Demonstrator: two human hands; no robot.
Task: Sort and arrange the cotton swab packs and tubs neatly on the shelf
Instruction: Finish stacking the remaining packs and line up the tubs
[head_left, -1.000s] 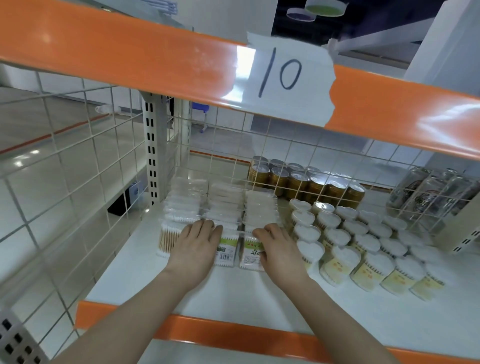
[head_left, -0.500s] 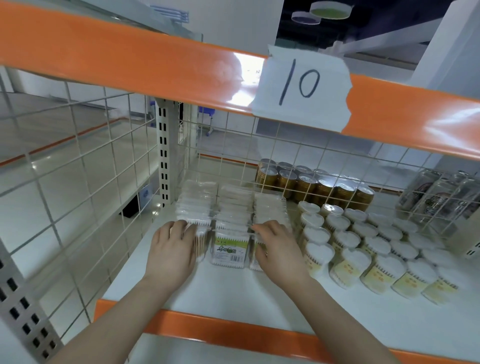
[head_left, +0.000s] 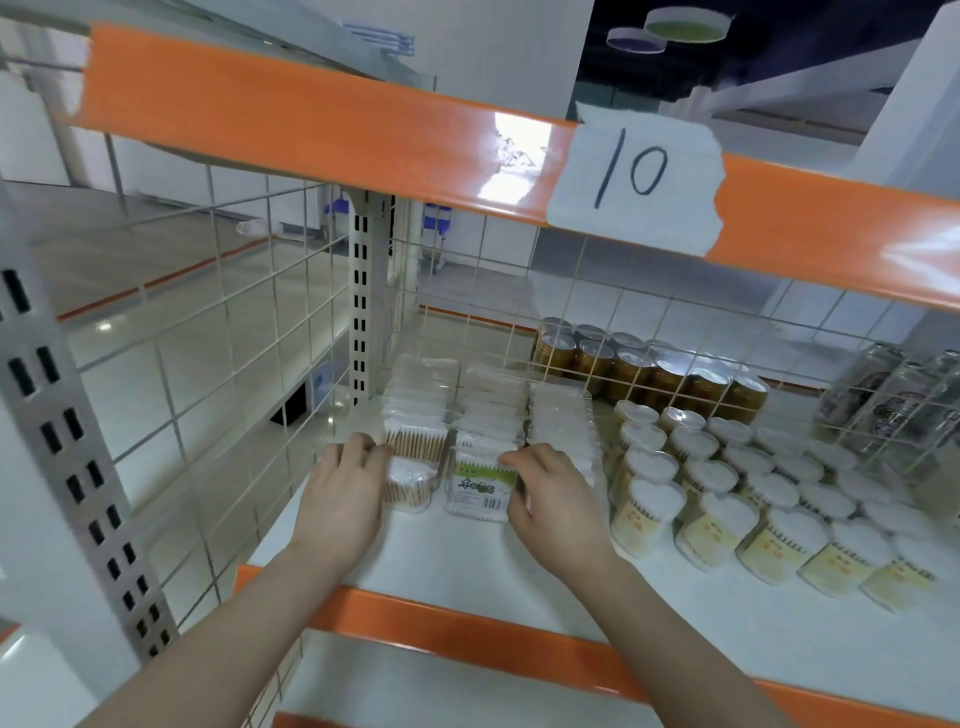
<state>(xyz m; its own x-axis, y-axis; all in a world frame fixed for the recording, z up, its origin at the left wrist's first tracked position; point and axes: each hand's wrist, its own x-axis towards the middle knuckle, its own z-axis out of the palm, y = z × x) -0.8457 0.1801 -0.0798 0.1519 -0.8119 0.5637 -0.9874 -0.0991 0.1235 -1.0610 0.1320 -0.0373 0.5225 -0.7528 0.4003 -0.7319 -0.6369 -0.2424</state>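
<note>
While both hands are reached onto the shelf (head_left: 467, 571), the three front packs of swabs are bracketed between them. The left hand (head_left: 345, 493) is laid palm down at the outer side of the left pack (head_left: 410, 486), its fingers loosely curled against the pack's edge; nothing is lifted, and a true grasp cannot be confirmed. The right hand (head_left: 553, 506) is set against the right side of the labelled pack (head_left: 480, 486), fingers bent over its upper right corner; the front pack of the third row is largely hidden beneath this hand, so whether it is gripped cannot be told.

Behind these, three rows of packs (head_left: 488, 400) are seen running back toward the wire grid (head_left: 519, 322) at the rear of the shelf, near the left corner. The left pack is shown with wooden sticks outward, the labelled pack with a green and white label and a barcode.

To the right, just beside the packs, tubs (head_left: 727, 499) with white lids are stood in diagonal rows, those at the front tilted toward the camera. Beyond the grid, gold cans (head_left: 649, 364) are lined up. A paper tag (head_left: 636, 176) marked "10" is stuck on the orange beam (head_left: 311, 114) overhead.
</note>
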